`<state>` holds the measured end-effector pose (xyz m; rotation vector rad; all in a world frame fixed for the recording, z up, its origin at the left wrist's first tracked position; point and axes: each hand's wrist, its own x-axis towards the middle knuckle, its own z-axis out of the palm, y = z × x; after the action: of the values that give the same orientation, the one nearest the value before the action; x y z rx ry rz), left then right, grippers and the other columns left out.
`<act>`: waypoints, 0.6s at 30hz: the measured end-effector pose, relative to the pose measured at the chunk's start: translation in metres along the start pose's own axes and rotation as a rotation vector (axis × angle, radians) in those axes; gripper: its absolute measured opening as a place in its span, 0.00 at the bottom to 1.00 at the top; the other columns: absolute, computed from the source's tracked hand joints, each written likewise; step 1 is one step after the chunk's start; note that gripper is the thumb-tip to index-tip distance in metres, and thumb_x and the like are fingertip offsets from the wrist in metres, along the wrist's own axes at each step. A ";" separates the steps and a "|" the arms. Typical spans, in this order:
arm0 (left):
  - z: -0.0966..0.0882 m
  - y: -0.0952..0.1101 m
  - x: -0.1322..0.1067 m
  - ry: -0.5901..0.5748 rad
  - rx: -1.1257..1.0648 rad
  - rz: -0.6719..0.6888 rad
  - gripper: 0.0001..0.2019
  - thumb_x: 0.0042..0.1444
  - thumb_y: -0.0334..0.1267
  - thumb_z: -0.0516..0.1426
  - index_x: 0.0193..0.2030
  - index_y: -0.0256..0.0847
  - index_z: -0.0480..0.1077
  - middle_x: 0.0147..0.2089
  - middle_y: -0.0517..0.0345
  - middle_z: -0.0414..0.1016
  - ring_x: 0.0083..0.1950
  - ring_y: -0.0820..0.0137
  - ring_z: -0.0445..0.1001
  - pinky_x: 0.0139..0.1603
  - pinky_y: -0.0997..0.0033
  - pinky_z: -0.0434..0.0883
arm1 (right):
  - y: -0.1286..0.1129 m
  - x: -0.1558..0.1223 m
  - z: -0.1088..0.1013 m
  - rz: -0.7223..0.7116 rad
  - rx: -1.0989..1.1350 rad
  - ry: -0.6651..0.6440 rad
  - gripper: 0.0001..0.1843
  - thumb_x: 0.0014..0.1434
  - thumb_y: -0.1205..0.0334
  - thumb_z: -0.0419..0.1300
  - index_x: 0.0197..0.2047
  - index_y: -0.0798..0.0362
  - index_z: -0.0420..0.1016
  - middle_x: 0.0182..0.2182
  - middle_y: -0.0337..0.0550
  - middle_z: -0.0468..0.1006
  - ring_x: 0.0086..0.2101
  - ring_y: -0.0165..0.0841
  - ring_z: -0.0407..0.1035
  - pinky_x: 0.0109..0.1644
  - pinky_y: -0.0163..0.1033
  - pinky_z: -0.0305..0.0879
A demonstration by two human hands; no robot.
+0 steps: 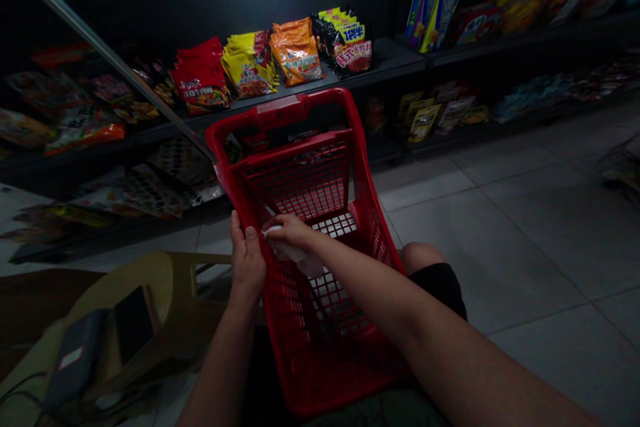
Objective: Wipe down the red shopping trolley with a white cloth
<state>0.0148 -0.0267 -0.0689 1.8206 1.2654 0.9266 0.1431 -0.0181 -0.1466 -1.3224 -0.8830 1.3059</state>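
A red plastic shopping basket [373, 213] with grid walls stands in front of me, tilted in my view. My right hand [291, 232] reaches down inside it and pinches a white cloth [305, 259] against the inner left wall. Part of the cloth hangs below my fingers; whether it is fabric or paper is hard to tell. On the outer left side of the basket rests my left hand [249, 267], fingers stretched upward and touching the rim. My right forearm crosses over the basket and hides some of its floor.
Shelves ahead hold red noodle packets [200, 77], yellow packets [249, 67], orange packets [296, 53] and black packets [347, 47]. A yellowish chair [150, 270] at left carries a phone [134, 323] and a dark case [77, 360]. A metal pole [107, 53] slants toward the basket.
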 end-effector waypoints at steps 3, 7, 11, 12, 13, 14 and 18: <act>0.001 0.000 -0.001 0.000 -0.021 0.024 0.35 0.66 0.58 0.44 0.75 0.43 0.45 0.76 0.46 0.48 0.75 0.63 0.51 0.74 0.58 0.50 | 0.012 -0.007 -0.001 -0.040 -0.180 0.012 0.15 0.50 0.66 0.65 0.43 0.52 0.80 0.33 0.38 0.79 0.34 0.30 0.73 0.38 0.31 0.66; 0.002 0.002 -0.004 -0.004 -0.029 0.022 0.35 0.67 0.57 0.45 0.75 0.43 0.44 0.76 0.47 0.47 0.75 0.64 0.50 0.74 0.60 0.49 | 0.035 -0.014 -0.007 0.033 -0.383 -0.003 0.11 0.43 0.74 0.64 0.31 0.50 0.79 0.26 0.35 0.77 0.33 0.32 0.72 0.36 0.31 0.64; 0.001 0.001 -0.005 0.006 -0.014 0.031 0.35 0.67 0.56 0.45 0.75 0.42 0.44 0.76 0.46 0.48 0.75 0.64 0.51 0.74 0.60 0.50 | 0.035 -0.010 -0.003 0.024 -0.352 0.016 0.10 0.45 0.72 0.64 0.32 0.51 0.78 0.28 0.36 0.77 0.33 0.32 0.72 0.37 0.31 0.64; 0.002 0.000 -0.005 0.007 -0.011 0.035 0.35 0.67 0.56 0.45 0.75 0.41 0.44 0.76 0.45 0.48 0.75 0.64 0.51 0.74 0.59 0.50 | 0.032 -0.009 0.000 0.008 -0.330 0.026 0.12 0.48 0.71 0.62 0.37 0.50 0.78 0.31 0.36 0.78 0.34 0.31 0.72 0.38 0.31 0.65; 0.002 0.000 -0.004 0.006 -0.009 0.036 0.35 0.67 0.56 0.44 0.75 0.40 0.44 0.76 0.45 0.48 0.75 0.64 0.51 0.74 0.59 0.50 | 0.029 -0.007 0.003 -0.009 -0.301 0.032 0.14 0.52 0.69 0.60 0.43 0.49 0.77 0.35 0.36 0.79 0.35 0.30 0.72 0.39 0.30 0.66; 0.002 0.000 -0.004 0.005 -0.010 0.035 0.35 0.67 0.56 0.44 0.75 0.40 0.44 0.76 0.44 0.48 0.75 0.63 0.51 0.74 0.59 0.50 | 0.026 -0.007 0.007 -0.030 -0.264 0.034 0.16 0.55 0.67 0.58 0.47 0.49 0.75 0.37 0.36 0.79 0.36 0.29 0.72 0.40 0.30 0.66; 0.003 0.004 -0.004 0.008 -0.034 0.024 0.35 0.67 0.56 0.45 0.75 0.41 0.44 0.76 0.45 0.49 0.74 0.64 0.52 0.74 0.59 0.50 | 0.025 -0.020 0.016 -0.162 -0.159 0.049 0.21 0.54 0.71 0.57 0.52 0.51 0.72 0.45 0.39 0.77 0.44 0.31 0.71 0.50 0.34 0.67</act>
<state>0.0178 -0.0319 -0.0678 1.8112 1.2272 0.9639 0.1209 -0.0395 -0.1645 -1.3684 -1.0545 1.0919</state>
